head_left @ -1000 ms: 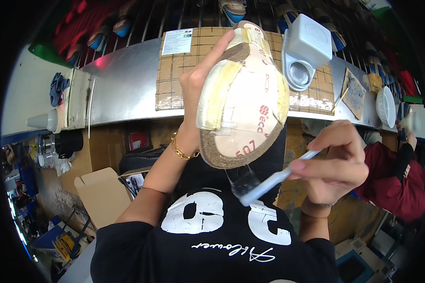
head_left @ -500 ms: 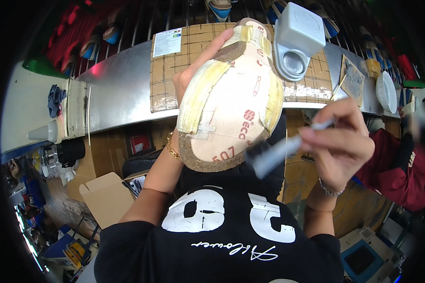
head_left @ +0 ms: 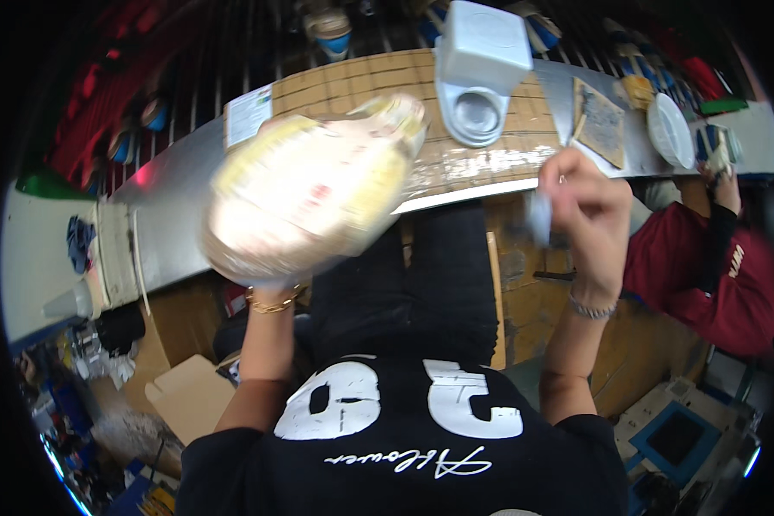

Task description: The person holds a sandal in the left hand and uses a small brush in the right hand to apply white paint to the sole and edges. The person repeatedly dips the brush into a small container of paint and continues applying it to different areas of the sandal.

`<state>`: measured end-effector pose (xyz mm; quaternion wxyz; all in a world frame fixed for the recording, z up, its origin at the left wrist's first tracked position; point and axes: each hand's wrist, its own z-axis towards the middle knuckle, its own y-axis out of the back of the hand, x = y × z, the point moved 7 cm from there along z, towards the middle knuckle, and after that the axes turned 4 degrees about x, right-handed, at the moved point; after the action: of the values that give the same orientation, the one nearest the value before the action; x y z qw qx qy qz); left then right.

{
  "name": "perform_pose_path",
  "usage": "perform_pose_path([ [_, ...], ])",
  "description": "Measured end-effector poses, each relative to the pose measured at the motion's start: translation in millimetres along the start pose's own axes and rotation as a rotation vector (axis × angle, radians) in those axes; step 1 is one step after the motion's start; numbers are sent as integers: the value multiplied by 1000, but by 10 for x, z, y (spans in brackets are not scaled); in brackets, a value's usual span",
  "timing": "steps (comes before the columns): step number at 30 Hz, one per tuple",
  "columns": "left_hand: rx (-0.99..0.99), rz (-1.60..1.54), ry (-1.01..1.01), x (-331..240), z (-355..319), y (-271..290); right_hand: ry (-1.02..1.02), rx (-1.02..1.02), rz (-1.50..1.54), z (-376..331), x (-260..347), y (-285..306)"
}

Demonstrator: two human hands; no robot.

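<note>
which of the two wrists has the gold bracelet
The left wrist: a gold chain bracelet sits just below the left hand holding up the blurred shoe sole. The right hand has a thinner silvery bracelet.

The shoe sole [head_left: 305,198] is motion-blurred and hides the left hand [head_left: 271,288] behind it. The brush [head_left: 540,215] in the right hand [head_left: 586,211] is a pale smear.

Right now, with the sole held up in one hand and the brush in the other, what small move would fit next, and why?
Probably steady the shoe sole and bring the brush across to it. The sole is motion-blurred in the left hand, and the right hand holds the brush well apart from it, above the bench.
</note>
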<state>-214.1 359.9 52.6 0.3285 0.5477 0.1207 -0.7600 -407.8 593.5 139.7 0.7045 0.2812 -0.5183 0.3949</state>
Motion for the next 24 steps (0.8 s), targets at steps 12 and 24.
perform_pose_path([
  [12,81,-1292,429,-26,175,-487,173,-208,-1281,334,-589,347],
  [24,75,-1076,557,235,33,-611,-180,-123,-560,447,-711,708],
])
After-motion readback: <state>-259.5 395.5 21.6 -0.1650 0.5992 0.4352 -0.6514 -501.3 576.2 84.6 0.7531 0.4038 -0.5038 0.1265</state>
